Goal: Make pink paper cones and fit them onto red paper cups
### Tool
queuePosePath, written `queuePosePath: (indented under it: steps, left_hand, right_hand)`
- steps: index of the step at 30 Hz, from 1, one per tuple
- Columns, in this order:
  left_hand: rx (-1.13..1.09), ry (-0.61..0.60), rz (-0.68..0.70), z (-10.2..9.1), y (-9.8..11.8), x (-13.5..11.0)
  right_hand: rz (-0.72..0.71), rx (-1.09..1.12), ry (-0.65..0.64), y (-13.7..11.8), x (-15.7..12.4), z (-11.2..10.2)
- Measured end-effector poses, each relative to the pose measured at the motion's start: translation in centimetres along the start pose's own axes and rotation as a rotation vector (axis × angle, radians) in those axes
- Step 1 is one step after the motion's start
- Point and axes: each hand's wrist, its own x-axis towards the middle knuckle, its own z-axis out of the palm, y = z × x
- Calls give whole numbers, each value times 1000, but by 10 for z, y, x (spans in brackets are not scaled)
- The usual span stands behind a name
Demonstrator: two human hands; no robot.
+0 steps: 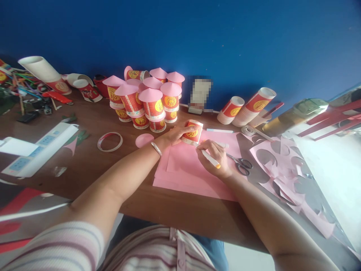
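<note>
- One red paper cup with a round yellow emblem (193,134), tilted slightly, is held above the far part of the sheets; whether its lower edge rests there I cannot tell. It should be light, springy and easily dented, so a gentle hold around the side wall, close to a rim, would suit it best.
- The left hand (177,134) grips the cup from its left, thumb laid across the printed front; the other fingers are mostly hidden.
- The right hand (218,153), just right of the cup and nearer the person, pinches a white pen with an orange end (210,159). Its fingers cover the writing tip, so contact with the cup is unclear.
- Below both lie flat pink paper sheets (186,180) on the brown wooden surface (135,199).
- Right of the right hand are black-handled scissors (244,164); farther right, cut pink paper scraps (304,205).
- Left of the cup, at the far side, stand red cups with pink paper cones (151,101).
</note>
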Motion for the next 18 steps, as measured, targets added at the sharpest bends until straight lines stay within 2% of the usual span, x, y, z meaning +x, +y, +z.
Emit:
queuePosePath:
  steps: [6,18]
  left_hand:
    - [14,1,19,2,3,-1]
    - [9,4,4,0,-1,0]
  right_hand:
    - [-65,35,9,-2,1,-1]
    - [-70,27,-3,-3,2,-1]
